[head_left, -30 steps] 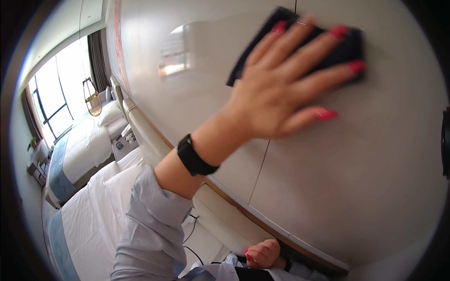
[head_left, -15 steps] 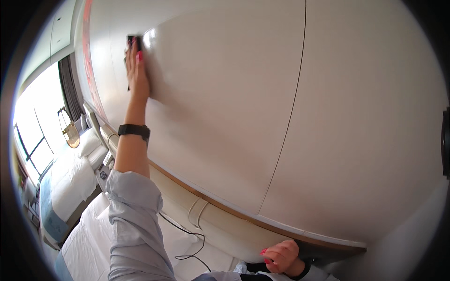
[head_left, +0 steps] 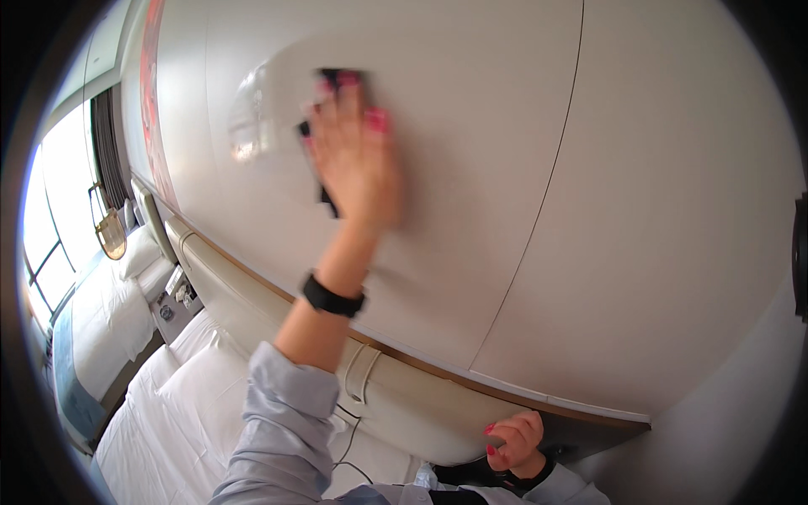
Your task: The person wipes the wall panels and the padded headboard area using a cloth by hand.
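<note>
My left hand (head_left: pixel 349 160) lies over a black cloth (head_left: pixel 326 198) and presses it against the smooth, pale wall panel (head_left: pixel 454 168). The fingers are stretched and slightly blurred, with cloth showing past the fingertips and along the outer side of the hand. A black band (head_left: pixel 332 296) circles that wrist. Low on the right, my right hand (head_left: pixel 515 439) is held loosely curled in front of the padded cream headboard (head_left: pixel 421 404). Nothing shows between its fingers.
A wooden ledge (head_left: pixel 438 377) runs along the headboard's top. Below lies a bed with white linen (head_left: pixel 198 396), and a dark cable (head_left: pixel 349 438) hangs nearby. Further left are a nightstand (head_left: pixel 177 307), a second bed (head_left: pixel 109 311) and a hanging lamp (head_left: pixel 110 234).
My left hand has swept the black cloth rightward and slightly down across the panel. The view has shifted a little, and my right hand stays curled near the headboard.
</note>
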The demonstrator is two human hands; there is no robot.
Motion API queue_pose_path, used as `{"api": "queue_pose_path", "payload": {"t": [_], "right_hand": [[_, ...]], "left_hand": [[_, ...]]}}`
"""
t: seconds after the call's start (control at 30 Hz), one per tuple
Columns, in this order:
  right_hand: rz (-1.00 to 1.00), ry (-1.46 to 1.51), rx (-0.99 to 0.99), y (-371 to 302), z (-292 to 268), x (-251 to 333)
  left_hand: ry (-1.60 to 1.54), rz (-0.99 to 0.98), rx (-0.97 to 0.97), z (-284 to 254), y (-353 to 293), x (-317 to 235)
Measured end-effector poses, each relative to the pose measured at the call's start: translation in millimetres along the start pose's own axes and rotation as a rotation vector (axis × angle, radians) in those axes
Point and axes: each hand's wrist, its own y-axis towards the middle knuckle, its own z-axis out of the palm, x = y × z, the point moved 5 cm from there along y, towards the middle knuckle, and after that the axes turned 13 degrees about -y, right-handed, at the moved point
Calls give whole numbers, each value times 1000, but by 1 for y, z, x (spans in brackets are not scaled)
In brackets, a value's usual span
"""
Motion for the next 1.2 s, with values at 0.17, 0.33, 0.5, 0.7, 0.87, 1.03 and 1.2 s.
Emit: {"api": "queue_pose_path", "payload": {"t": [0.17,0.33,0.5,0.7,0.87,1.03,1.2], "right_hand": [[20,32,-4,-1,-2,-2],[-16,33,32,-1,-2,-6],[-112,-16,53,5,-1,-8],[-41,-9,44,15,-2,-19],[46,17,38,10,-2,-26],[39,96,43,5,2,-29],[59,129,41,7,5,-28]], "left_hand": [[-312,180,414,6,-55,-186],[-638,641,678,-7,-96,-218],[-470,708,719,-14,-98,-146],[-179,106,349,-40,-67,9],[-319,-493,24,-56,-73,115],[-368,-997,-208,-52,-92,95],[-85,-340,19,-7,-86,-76]]}}
